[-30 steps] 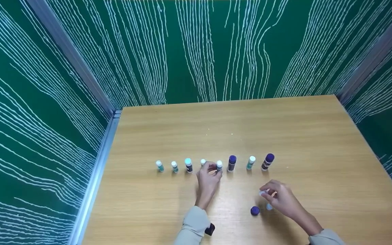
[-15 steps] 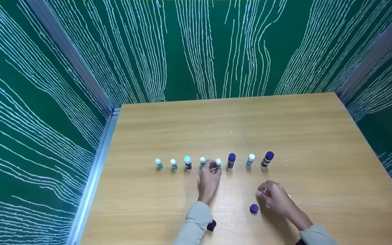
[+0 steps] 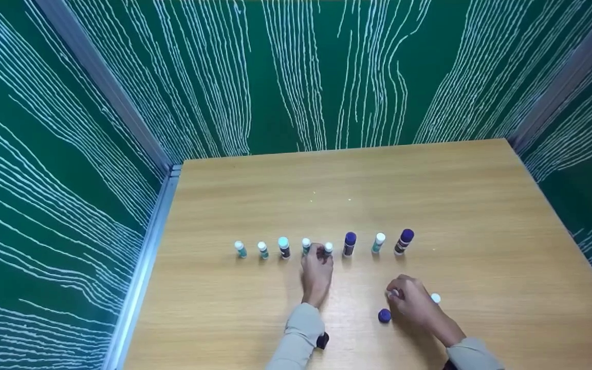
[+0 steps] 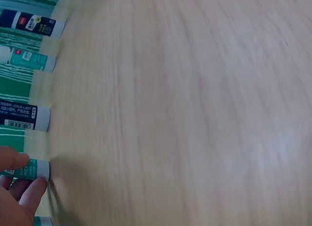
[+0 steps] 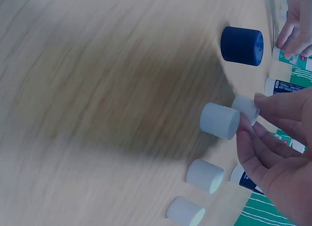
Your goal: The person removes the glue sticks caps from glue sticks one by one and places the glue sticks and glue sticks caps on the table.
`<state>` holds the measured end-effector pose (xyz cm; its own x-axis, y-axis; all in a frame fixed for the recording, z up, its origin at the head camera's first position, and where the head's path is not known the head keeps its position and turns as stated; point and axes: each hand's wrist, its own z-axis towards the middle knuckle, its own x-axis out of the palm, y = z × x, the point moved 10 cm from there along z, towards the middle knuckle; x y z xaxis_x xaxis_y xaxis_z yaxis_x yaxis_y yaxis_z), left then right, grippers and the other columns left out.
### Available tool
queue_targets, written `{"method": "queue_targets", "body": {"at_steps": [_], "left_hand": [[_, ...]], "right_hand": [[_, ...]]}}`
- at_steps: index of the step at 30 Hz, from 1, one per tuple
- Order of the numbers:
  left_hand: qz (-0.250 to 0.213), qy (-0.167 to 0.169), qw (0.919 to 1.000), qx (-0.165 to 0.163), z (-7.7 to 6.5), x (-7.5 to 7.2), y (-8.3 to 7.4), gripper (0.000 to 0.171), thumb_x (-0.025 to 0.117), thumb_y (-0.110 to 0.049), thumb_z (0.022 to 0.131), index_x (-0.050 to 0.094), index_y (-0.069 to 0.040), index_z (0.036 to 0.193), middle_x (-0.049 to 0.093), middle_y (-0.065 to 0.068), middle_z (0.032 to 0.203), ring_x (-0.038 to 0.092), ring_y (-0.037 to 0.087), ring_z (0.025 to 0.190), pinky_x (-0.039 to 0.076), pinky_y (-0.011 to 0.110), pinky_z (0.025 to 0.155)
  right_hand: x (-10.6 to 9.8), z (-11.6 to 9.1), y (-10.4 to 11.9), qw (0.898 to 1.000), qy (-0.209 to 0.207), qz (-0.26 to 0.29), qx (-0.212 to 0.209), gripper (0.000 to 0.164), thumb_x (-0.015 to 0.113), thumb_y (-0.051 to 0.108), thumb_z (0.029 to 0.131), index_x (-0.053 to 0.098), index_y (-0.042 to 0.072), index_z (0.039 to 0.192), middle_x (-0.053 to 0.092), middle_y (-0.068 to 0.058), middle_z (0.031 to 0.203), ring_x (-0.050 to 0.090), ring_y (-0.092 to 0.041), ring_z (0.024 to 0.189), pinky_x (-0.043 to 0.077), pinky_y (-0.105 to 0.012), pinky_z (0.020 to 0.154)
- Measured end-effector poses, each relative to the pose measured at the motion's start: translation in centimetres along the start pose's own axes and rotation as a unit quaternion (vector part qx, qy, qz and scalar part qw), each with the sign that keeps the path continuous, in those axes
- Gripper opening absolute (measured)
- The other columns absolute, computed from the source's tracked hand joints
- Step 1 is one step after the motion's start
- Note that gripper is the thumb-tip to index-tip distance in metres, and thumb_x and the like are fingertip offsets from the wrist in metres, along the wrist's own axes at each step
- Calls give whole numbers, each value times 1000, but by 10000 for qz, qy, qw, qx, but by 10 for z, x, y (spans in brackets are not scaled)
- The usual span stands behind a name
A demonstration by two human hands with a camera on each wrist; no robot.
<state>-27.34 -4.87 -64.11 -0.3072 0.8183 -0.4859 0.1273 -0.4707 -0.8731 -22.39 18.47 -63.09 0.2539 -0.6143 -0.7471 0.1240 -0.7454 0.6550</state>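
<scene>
In the head view, several glue sticks stand upright in a row across the table. My left hand pinches a small teal glue stick with a white top, its white base near the tabletop. To its right in the row is a dark glue stick with a purple cap. Nearer the front, my right hand pinches a small white cap between thumb and fingertips. Loose beside that hand are a purple cap and several white caps, one of them overlapping the held one in the right wrist view.
A wooden table fills the middle of the head view. Green panels with white wavy lines stand at its back and sides, and a metal rail runs along the left edge. A few white specks lie beyond the row.
My right hand, still pinching the white cap, has shifted slightly left, and a loose white cap shows to its right. My left hand has stayed almost in place on the teal glue stick.
</scene>
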Motion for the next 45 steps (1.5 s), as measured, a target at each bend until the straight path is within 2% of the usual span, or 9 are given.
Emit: {"method": "queue_targets", "body": {"at_steps": [7,15,20,22,27,30,36,41,45], "left_hand": [[200,-154,9996,-135,-1,0,3,25,75,-7,78,61,-21,93,65,-5,90,64,14,87,53,33,79],[-101,-185,9996,-173,-3,-2,6,26,72,-1,79,61,-16,98,65,3,99,65,16,92,54,31,81],[-147,-246,9992,-274,-7,-6,6,25,72,-6,81,60,-11,102,65,7,104,66,18,93,55,31,80],[-73,-280,9991,-298,-10,-9,5,24,73,-9,82,60,-10,102,66,6,101,67,18,90,55,31,77],[-4,-315,9990,-332,-16,-15,3,22,73,-18,83,61,-12,101,66,4,95,65,19,85,54,34,71],[-134,-234,9987,-429,-19,-15,3,23,73,-17,81,61,-14,101,66,3,95,63,19,87,53,34,72],[-733,-49,9957,-562,-28,-10,4,31,74,-12,77,62,-14,106,65,4,98,62,20,89,52,32,74],[-1118,70,9928,-428,-34,-4,1,33,74,-11,77,62,-8,107,65,9,102,63,23,92,54,31,77],[-1287,160,9911,-305,-36,3,0,35,75,-10,77,62,-8,110,64,11,105,63,25,94,54,33,81]], "right_hand": [[4,0,-2,9999,94,-70,38,13,68,-3,80,70,9,83,56,2,76,52,-12,69,48,-24,59],[3,-4,3,9995,16,-104,-284,11,67,-2,81,70,7,86,56,1,78,51,-11,69,47,-22,57],[-6,-7,-1,9998,-27,200,10,10,67,-1,82,68,4,90,58,-2,82,55,-13,70,50,-22,57],[-9,-8,-4,9990,-52,392,188,12,68,-1,81,68,2,92,58,-3,83,57,-13,70,52,-21,56],[-21,-10,-6,9978,-208,583,239,16,68,-4,80,66,-2,96,61,-7,88,59,-14,72,52,-21,56],[-29,-12,-9,9975,-312,567,292,18,67,-4,81,66,-2,99,62,-9,92,58,-15,74,52,-22,55],[-41,-13,-10,9960,-526,629,346,20,65,-2,82,65,-2,103,62,-13,97,60,-20,79,53,-24,58],[-48,-13,-8,9935,-737,793,354,21,64,-3,82,64,-2,103,62,-14,100,61,-22,81,54,-24,59],[-55,-12,-1,9913,-1083,738,98,21,66,-7,80,66,-2,100,64,-15,98,62,-23,80,54,-25,61]]}}
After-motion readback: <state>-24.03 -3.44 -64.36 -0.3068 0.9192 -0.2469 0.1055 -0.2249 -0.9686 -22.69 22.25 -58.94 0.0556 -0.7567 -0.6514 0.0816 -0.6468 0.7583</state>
